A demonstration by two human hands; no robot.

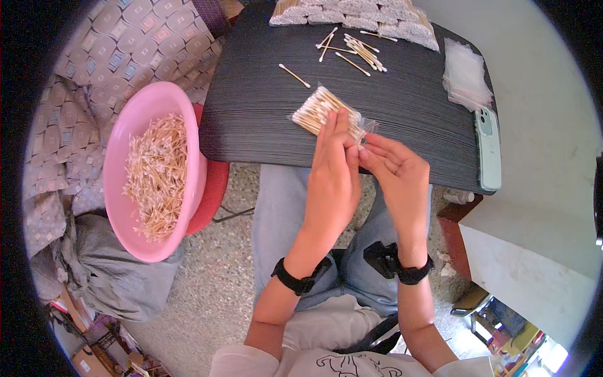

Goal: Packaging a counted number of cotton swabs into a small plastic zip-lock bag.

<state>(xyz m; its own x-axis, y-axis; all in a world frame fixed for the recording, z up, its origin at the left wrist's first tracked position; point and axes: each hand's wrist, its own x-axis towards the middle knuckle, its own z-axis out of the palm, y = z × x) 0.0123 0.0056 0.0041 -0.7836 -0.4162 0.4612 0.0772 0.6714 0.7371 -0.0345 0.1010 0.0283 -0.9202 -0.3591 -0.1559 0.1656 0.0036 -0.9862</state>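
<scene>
A clear plastic bag of cotton swabs (312,113), with wooden sticks and white tips, lies tilted near the front edge of the dark table. My left hand (333,173) lays its fingers over the bag, and its thumb meets the bag's near right end. At that same end, my right hand (402,179) pinches the gathered plastic between thumb and fingers. Beyond the bag are several loose cotton swabs (364,53), with a single one (294,75) apart to the left. Part of the bag is hidden under my left fingers.
Filled swab bags (352,14) are piled at the table's far edge. Flat clear bags (466,74) and a pale green phone (487,147) lie along the right edge. Left of the table (251,119), a pink basin (116,169) holds many loose swabs. A wall stands at the right.
</scene>
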